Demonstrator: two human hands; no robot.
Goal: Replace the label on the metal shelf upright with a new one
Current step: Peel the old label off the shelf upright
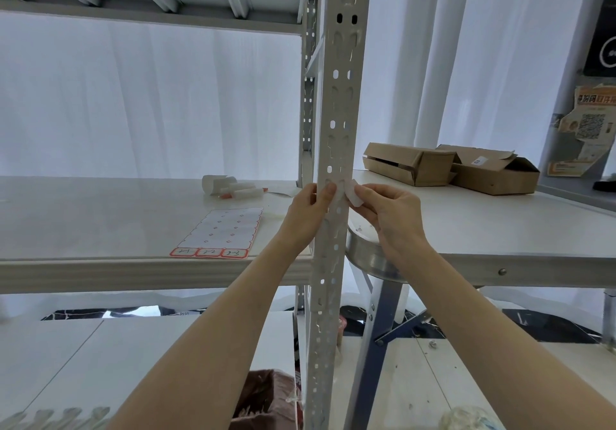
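Left hand [308,211] grips the upright [336,149] at shelf level, thumb on its face. Right hand [388,209] pinches a white label [351,193], half-lifted off the upright's right edge.

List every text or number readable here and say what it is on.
"21", "22", "23" roughly, handwritten: red-bordered labels on the sticker sheet.
Poster: orange heading and QR code, too blurred to read.
Box sticker: too small.
Label at the upright: no text visible.
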